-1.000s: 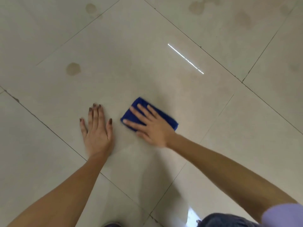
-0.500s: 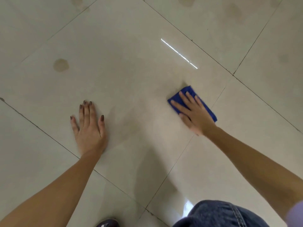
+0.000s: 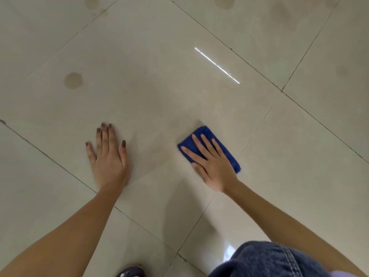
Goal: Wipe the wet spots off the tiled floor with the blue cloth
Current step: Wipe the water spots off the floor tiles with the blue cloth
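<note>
A folded blue cloth (image 3: 225, 150) lies flat on the beige tiled floor (image 3: 159, 86), right of centre. My right hand (image 3: 211, 162) presses down on it with fingers spread, covering most of its near half. My left hand (image 3: 108, 156) rests flat on the tile to the left, palm down, fingers together, holding nothing. A round brownish wet spot (image 3: 73, 80) sits on the same tile, far left of the cloth. Fainter wet spots show at the top: one at the top left (image 3: 91, 2), one at the top middle (image 3: 224, 1), and a smudge at the top right (image 3: 281, 12).
Dark grout lines cross the floor diagonally. A bright light reflection (image 3: 217, 65) streaks the tile beyond the cloth. My denim-clad knee (image 3: 265, 260) fills the bottom right, and a dark shoe tip (image 3: 130, 272) shows at the bottom edge.
My right hand slid the cloth from beside my left hand out to the right, and has now drawn it back left and nearer. My left hand stayed planted.
</note>
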